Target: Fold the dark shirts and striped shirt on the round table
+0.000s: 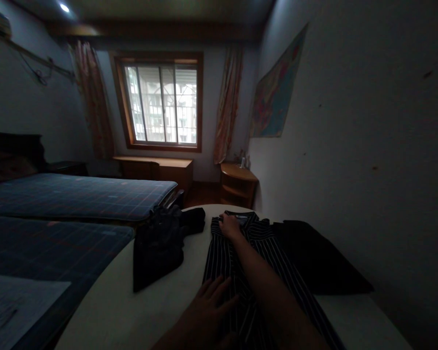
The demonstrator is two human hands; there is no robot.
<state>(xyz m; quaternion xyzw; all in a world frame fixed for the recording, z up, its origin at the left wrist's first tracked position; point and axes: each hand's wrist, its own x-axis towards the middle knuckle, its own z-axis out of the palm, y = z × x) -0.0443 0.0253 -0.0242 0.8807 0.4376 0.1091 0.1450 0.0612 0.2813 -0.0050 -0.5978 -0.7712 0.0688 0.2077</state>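
A dark shirt with thin white stripes (224,257) lies spread on a white table (113,306) in front of me. My left hand (211,299) rests flat on the shirt's near part, fingers stretched out. My right hand (229,226) reaches across to the shirt's far end near the collar, fingers curled down onto the cloth; whether it grips the cloth is unclear in the dim light.
A dark crumpled garment (160,248) lies left of the shirt, a black cloth (314,257) on its right by the wall. A bed with a blue checked cover (73,194) stands at left. Window (164,104), desk (156,167) and corner shelf (237,182) are behind.
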